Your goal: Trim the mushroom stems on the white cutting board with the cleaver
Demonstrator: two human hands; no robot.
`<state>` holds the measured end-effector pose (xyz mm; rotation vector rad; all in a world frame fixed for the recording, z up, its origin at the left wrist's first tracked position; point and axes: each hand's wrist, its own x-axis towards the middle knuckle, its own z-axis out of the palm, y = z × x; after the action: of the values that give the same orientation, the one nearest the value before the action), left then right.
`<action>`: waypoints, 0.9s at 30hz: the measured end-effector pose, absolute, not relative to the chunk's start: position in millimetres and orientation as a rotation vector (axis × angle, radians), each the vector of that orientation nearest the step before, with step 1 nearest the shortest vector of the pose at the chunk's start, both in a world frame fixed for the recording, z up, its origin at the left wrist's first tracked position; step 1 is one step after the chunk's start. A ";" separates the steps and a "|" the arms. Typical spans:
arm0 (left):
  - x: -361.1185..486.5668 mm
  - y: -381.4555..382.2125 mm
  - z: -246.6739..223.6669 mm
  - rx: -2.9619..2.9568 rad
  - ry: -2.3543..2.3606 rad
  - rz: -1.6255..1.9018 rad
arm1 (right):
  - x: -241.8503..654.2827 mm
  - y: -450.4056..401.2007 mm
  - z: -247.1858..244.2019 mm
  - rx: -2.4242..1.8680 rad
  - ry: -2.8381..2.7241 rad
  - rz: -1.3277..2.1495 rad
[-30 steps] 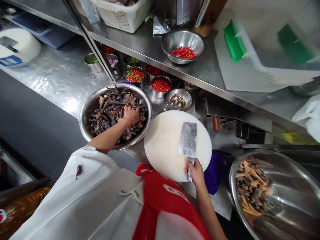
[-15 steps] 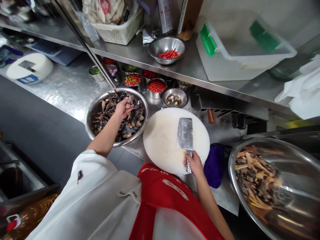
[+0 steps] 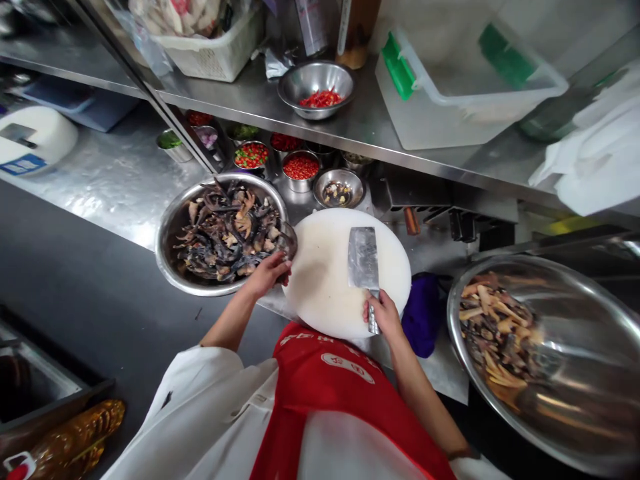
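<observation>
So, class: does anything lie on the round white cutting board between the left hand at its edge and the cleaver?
Nothing visible does. The left hand sits at the round white cutting board rim; bare board separates it from the steel cleaver, gripped by the right hand.

White characters are showing on the red apron (image 3: 345, 373) and a blue label on the white appliance (image 3: 23, 163), none legible.
</observation>
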<state>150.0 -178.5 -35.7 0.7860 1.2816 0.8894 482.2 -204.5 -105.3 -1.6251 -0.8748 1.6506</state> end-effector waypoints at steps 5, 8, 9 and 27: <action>198.8 -177.6 -64.4 1.330 1.482 0.423 | 489.5 -207.4 -90.3 -1.578 -0.880 1.683; 214.6 -172.8 -68.3 1.695 1.603 0.288 | 496.6 -215.3 -75.0 -1.621 -1.080 1.613; 217.8 -171.9 -67.8 1.759 1.635 0.266 | 498.5 -219.2 -70.5 -1.653 -1.163 1.588; 216.7 -155.9 -27.7 1.947 1.586 0.441 | 461.6 -224.0 -23.6 -1.702 -1.509 1.442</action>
<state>216.7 -155.9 -27.7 1.9469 1.5864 0.4408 461.6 -224.0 -23.6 -1.7022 -1.5090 1.4422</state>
